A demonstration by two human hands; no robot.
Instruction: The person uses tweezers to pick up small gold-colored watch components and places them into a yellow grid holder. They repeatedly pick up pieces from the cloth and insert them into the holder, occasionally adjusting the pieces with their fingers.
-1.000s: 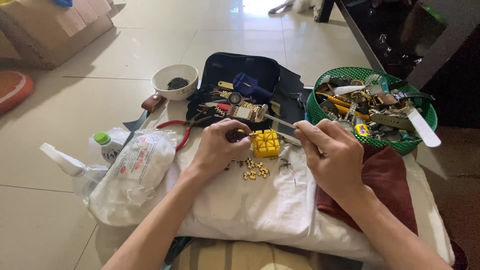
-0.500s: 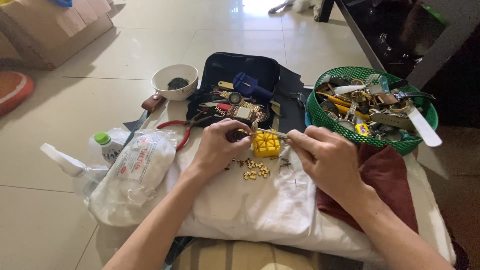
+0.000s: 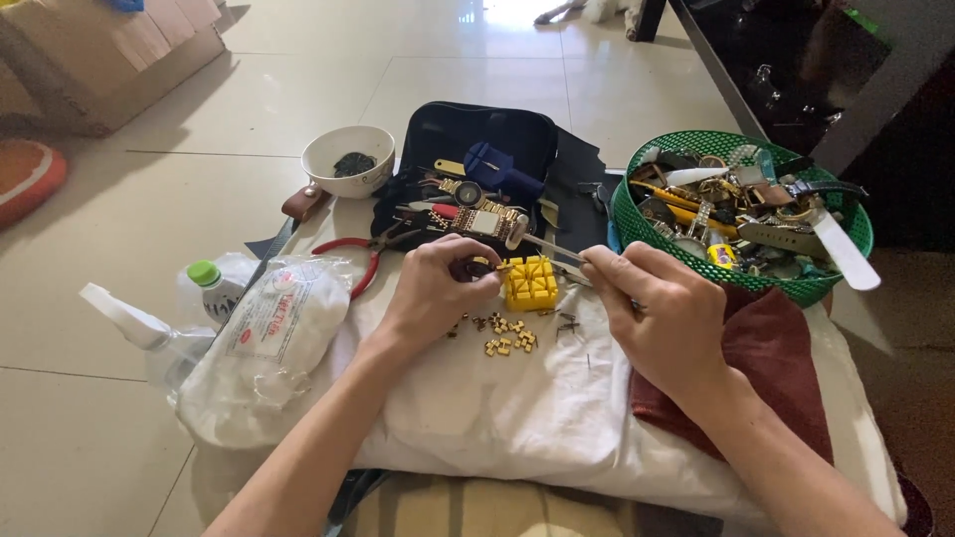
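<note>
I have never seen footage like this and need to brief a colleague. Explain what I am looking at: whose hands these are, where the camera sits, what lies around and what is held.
There is no machine here. A person works with two bare hands, filmed by one camera worn on the head and looking down, so the arms enter from the bottom of the picture.

The left hand pinches a small dark and gold piece against a yellow slotted block. The right hand holds a thin metal tool, its rounded end above the block.

Both work over a white cloth. Small gold links lie loose on it. Behind are an open dark tool case, a white bowl and red-handled pliers. To the right stands a green basket full of watches and straps; to the left lie a plastic bag and a green-capped bottle.
</note>
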